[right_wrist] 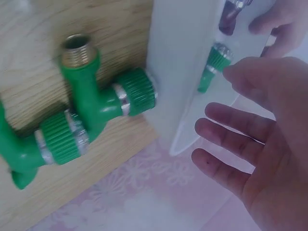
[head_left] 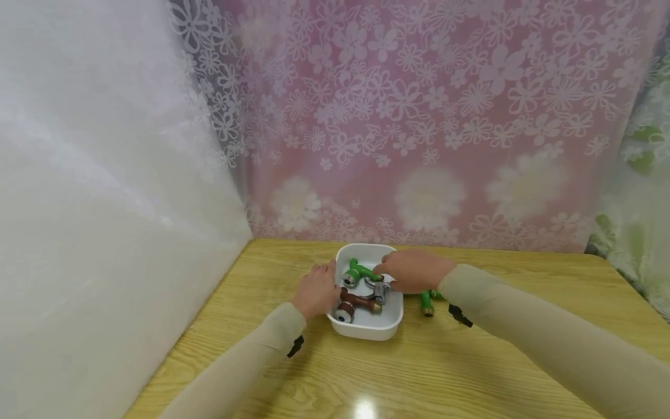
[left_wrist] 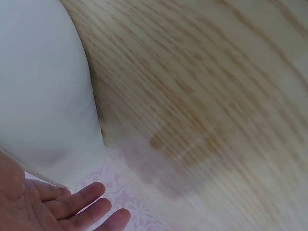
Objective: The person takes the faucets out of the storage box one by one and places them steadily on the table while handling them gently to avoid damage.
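A white plastic basin (head_left: pixel 366 331) holds a green angle valve (head_left: pixel 359 271), a brown angle valve (head_left: pixel 358 301) and a silver metal valve (head_left: pixel 379 291). My left hand (head_left: pixel 318 290) rests at the basin's left rim, its fingers fairly straight along the outside in the left wrist view. Over the basin's right side is my right hand (head_left: pixel 416 270), fingertips close above the green and silver valves in the head view. Seen from the right wrist, its fingers are spread with nothing between them. More green valves (right_wrist: pixel 86 96) lie on the table just right of the basin, partly hidden under my right hand.
The wood-grain table (head_left: pixel 293 378) meets a pink flowered curtain (head_left: pixel 419 145) at its back edge, close behind the basin. A white sheet (head_left: pixel 115 203) hangs along the left side. Black straps (head_left: pixel 460 316) show under both sleeves.
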Tool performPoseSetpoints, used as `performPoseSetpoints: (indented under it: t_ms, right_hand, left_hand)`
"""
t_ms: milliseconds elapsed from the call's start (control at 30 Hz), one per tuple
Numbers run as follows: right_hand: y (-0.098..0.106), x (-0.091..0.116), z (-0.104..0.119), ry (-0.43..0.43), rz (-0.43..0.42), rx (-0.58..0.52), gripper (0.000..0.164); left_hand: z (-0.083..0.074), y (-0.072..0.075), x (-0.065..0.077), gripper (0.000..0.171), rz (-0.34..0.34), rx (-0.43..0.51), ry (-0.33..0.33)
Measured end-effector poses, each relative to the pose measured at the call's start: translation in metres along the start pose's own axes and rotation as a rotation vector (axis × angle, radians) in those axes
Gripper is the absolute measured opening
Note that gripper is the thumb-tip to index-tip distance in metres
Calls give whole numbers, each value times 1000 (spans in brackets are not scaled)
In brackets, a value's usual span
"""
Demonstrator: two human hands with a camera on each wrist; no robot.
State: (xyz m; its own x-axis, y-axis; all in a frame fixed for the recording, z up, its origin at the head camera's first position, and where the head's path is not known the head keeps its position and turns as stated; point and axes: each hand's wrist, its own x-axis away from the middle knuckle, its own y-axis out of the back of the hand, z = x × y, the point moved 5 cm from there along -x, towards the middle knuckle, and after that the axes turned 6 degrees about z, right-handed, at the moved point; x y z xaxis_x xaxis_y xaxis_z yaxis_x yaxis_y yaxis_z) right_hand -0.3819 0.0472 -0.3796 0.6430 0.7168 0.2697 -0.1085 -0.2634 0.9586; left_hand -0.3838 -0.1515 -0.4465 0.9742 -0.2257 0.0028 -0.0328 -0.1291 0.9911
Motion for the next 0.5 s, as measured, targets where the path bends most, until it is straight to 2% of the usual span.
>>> performPoseSetpoints:
  t_ms: [200,500]
  right_hand:
    - [4,-22,16,11,45,17,45]
    - [2,-47,32,65,104,-53,47]
  left_hand:
    - [-1,1,1,66,2,-12,6]
    - [-2,3,4,62,-21,-30,-12]
